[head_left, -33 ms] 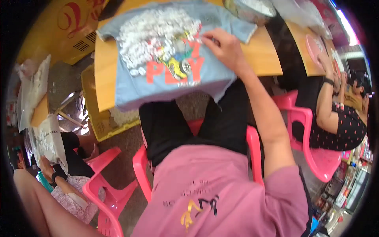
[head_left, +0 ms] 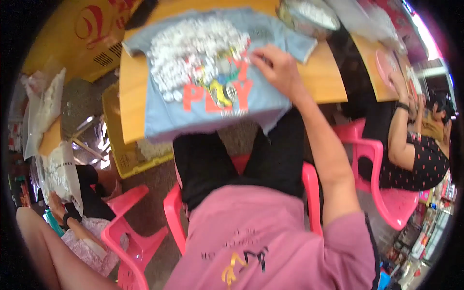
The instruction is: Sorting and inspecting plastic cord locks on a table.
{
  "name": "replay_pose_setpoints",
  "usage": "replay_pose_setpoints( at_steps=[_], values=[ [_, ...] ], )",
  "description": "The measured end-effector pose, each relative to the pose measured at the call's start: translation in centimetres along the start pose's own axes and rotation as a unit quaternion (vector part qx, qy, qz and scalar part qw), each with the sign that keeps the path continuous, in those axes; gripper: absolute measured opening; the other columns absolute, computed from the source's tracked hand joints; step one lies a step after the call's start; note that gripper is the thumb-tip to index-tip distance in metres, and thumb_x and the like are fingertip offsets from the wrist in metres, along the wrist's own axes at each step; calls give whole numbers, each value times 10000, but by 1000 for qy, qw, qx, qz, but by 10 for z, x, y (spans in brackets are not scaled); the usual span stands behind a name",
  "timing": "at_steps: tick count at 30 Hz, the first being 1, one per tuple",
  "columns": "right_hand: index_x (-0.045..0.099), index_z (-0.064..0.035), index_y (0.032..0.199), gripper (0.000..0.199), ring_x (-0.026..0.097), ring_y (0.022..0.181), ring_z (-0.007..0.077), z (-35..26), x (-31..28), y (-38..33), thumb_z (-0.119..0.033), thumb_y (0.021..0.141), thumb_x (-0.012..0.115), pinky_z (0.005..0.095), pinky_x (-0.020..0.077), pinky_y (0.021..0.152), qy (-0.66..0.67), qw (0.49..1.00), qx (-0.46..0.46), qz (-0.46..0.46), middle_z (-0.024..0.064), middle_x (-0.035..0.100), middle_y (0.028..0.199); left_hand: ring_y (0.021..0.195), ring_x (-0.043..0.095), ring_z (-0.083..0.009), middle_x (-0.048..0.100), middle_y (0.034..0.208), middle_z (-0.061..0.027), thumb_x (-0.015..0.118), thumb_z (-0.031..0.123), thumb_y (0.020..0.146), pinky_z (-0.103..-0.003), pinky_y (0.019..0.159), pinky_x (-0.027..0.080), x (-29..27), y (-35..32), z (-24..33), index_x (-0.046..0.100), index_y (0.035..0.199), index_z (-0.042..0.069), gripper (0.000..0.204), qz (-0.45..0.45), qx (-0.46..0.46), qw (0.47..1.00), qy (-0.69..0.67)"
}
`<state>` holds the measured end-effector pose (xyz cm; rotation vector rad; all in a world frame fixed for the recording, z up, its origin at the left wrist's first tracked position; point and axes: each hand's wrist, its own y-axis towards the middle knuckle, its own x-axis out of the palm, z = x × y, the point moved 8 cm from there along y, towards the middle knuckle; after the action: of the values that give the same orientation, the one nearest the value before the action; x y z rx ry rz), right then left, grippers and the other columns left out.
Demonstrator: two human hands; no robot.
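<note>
A light blue T-shirt (head_left: 270, 92) with a coloured car print lies spread on the table, its lower edge hanging over the side towards me. A heap of small white rounded pieces (head_left: 193, 41) covers much of its upper left part. My right hand (head_left: 278, 67) is over the right side of the print, thumb and fingers pinched together at the heap's right edge. What the fingertips hold, if anything, is too small and blurred to make out. Only part of my bent left arm (head_left: 43, 241) shows at the lower left; my left hand is out of view.
Beyond the shirt stands a clear bag or bowl (head_left: 311, 17) of white pieces. At right, a person's hand (head_left: 398, 82) is near a pink dish (head_left: 384, 65). Another person's hand (head_left: 57, 205) touches a white cloth at left. A yellow crate (head_left: 113, 140) stands beside the wooden table (head_left: 130, 106).
The whole scene sits slightly lower in the picture. My right hand stays at nearly the same place on the shirt, still pinched.
</note>
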<state>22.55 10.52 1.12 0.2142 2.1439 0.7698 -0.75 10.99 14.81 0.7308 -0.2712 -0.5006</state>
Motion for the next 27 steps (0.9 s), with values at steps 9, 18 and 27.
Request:
replay_pose_setpoints(
  at_steps=[9,18,27],
  values=[
    [651,-4,913,104,575,620,208,-19,1,-5,-66,836,685,315,449,570,13,999,44,-10,115,612,784,916,639,-225,680,947,-103,618,39,858,-329,840,500,-12,10,6,637,1054,-30,208,2,76,986,152],
    [650,-6,940,136,571,632,191,-3,-7,-1,-95,844,687,305,449,577,24,998,55,-8,112,621,808,903,639,-212,678,936,-102,600,-13,857,-312,811,510,-10,-7,23,631,1041,-32,188,-50,36,951,303],
    [662,-5,926,122,559,599,194,-9,2,-2,-90,844,693,306,437,553,26,1000,17,-5,99,624,799,1033,553,-333,595,1124,-121,617,27,808,-435,881,448,-22,-45,-105,596,1142,27,335,-201,-38,839,504]
  ],
)
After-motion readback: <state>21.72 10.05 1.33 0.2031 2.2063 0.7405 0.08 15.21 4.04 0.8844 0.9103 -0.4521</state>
